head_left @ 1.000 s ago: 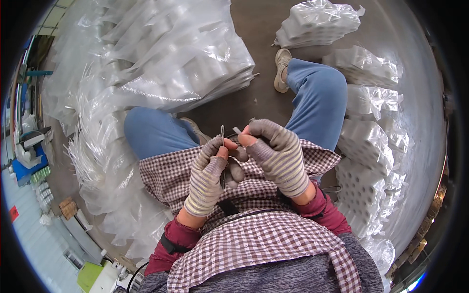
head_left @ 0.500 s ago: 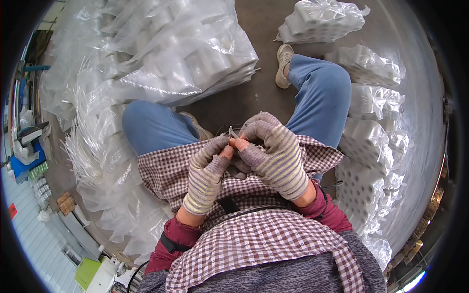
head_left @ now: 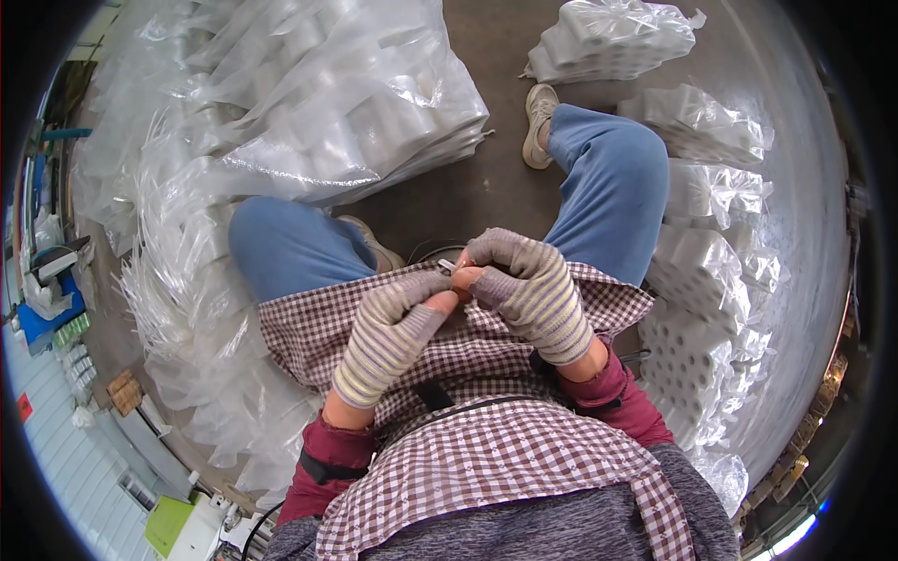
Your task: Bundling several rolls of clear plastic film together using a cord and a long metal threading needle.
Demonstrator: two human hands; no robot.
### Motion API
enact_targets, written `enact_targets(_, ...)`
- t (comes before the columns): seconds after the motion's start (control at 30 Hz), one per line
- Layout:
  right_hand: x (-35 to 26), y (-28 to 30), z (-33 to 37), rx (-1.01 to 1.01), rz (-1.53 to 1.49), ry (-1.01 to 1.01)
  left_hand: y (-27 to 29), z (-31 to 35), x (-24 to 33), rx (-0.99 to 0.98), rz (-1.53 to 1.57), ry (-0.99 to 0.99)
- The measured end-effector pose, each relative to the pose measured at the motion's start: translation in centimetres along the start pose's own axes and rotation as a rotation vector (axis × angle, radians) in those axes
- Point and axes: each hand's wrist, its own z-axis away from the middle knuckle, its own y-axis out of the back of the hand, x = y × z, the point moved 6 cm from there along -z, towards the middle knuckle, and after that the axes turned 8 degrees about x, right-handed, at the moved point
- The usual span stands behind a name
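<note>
Both my hands meet over my lap, in striped gloves that leave some fingertips bare. My right hand [head_left: 531, 292] is closed, pinching a small light-coloured, metallic-looking piece [head_left: 448, 266] between thumb and fingers. Its exact kind is too small to make out. My left hand [head_left: 391, 327] is closed too, its thumb and fingertips pressed together against the right fingertips. Whatever those left fingers pinch is hidden. Just beyond the fingertips a thin dark strand [head_left: 432, 251] curves out. The checked apron [head_left: 468, 360] spreads beneath the hands.
Large clear plastic bags packed with white rolls [head_left: 355, 131] stack up ahead and to my left. Loose strips of clear plastic [head_left: 159, 271] fan along the left. More wrapped roll packs [head_left: 692, 360] line my right, and another pack [head_left: 608, 42] lies far ahead.
The pale piece, upright between the fingertips before, now lies lower and tilted at the right fingertips. My left hand has shifted slightly left, its thumb straighter.
</note>
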Motion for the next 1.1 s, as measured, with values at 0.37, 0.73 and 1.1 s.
enact_targets(0.37,1.2,-1.3,0.3,-0.183,-0.423,-0.163,1.1,-1.8,5.3,0.425,-0.457,-0.657)
enact_targets(0.73,-1.4,4.8,-1.7,0.010,-0.903,0.144,6.5,-4.2,2.1,0.409,-0.299,-0.412)
enact_targets(1.1,-4.8,6.0,-13.9,0.185,0.493,0.484,25.1,-14.1,-4.5,0.830,0.239,-0.420)
